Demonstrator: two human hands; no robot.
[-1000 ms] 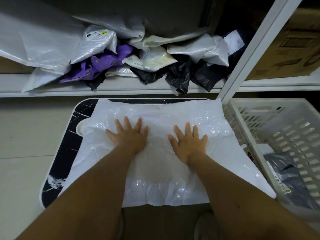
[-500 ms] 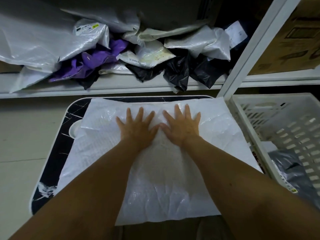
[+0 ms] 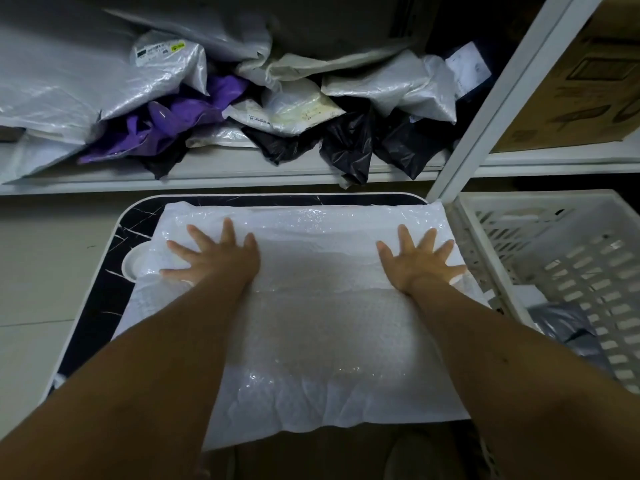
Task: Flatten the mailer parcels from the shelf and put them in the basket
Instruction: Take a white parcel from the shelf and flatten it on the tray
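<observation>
Hands press flat, fingers spread and straight, on a large white bubble-lined plastic mailer (image 3: 311,306) covering a black marble-patterned tray table (image 3: 104,306): left hand (image 3: 216,259) at 10 o'clock, right hand (image 3: 420,263) at 2. White slotted plastic basket (image 3: 554,258) sits at 3 o'clock, touching the mailer. Crumpled grey, purple and black mailer parcels (image 3: 277,116) crowd the grey metal shelf (image 3: 214,178) at 12.

White mailer (image 3: 311,306) flat on black table (image 3: 138,216).

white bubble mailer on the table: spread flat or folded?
Spread flat: the white bubble mailer lies open across the table, both palms pressing it.
</observation>
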